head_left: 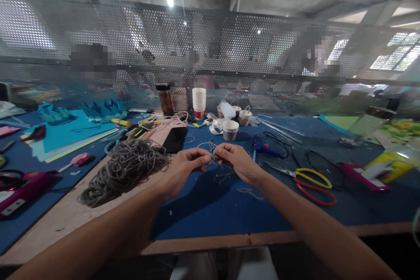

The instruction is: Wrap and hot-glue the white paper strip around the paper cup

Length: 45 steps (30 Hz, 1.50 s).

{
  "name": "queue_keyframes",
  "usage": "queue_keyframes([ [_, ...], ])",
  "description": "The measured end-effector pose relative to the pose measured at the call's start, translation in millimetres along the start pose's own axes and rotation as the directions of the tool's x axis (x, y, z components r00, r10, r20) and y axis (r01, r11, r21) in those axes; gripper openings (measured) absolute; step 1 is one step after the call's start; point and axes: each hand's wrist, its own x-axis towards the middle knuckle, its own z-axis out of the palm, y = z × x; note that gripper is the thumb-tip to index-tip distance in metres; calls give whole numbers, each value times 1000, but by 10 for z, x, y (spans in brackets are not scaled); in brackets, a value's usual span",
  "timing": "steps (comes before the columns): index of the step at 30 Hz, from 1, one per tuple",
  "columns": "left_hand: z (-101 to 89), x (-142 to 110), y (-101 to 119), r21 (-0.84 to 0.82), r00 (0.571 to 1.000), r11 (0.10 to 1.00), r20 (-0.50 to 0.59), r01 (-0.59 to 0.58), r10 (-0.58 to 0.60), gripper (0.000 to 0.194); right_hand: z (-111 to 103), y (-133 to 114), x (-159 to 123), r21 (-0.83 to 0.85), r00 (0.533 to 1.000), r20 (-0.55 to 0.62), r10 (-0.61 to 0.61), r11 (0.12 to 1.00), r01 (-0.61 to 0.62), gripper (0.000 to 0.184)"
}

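Over the blue table mat, my left hand and my right hand meet almost fingertip to fingertip, each in a pinch. Between and just behind the fingers shows a thin pale grey cord that curves in a loop; its exact ends are hidden by the fingertips. Loose pieces of similar cord lie on the mat under my right hand. To the left of my left hand sits a large tangled heap of grey cord, with a black phone behind it.
Red-and-yellow-handled scissors and a blue glue gun lie to the right. Small paper cups, a cup stack and a dark-lidded jar stand behind. Coloured paper and a purple power strip are left. A perforated metal screen backs the table.
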Motion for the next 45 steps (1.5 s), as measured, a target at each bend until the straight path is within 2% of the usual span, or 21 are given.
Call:
queue_keyframes([
  [4,3,7,3,-12,999,1000,-47,-10,9,15,-13,-11,-9,-28,1000,-12,-9,1000,9,29],
  [7,-5,22,-8,6,996,1000,-89,-20,20,16,-33,-37,-5,-151,999,-22,-48,988,44,28],
  [10,-15,29,-23,51,993,998,-110,-34,39,15,-44,-57,2,-300,990,-36,-136,946,119,23],
  [16,-19,18,-32,92,991,995,-121,-43,54,17,-4,-40,-28,-454,951,-105,-290,865,214,17],
  [21,-15,10,-23,79,994,996,-100,-29,37,16,26,-31,-59,-513,907,-118,-404,807,292,12],
  [25,1,7,-1,51,996,999,-87,9,-5,15,13,-28,-43,-480,924,-119,-363,836,267,13],
  [30,-3,14,-1,-40,996,997,-60,65,-67,17,1,-51,-10,-404,968,-117,-223,901,159,19],
  [34,-14,20,-18,-111,993,987,-24,113,-116,20,12,-40,4,-329,983,-116,-140,940,95,23],
  [38,-11,20,-17,-159,991,980,-22,123,-128,19,28,-20,1,-295,987,-101,-125,951,90,24],
  [45,-23,41,-37,-127,986,989,-135,77,-94,20,27,-54,-17,-342,979,-127,-159,933,108,20],
])
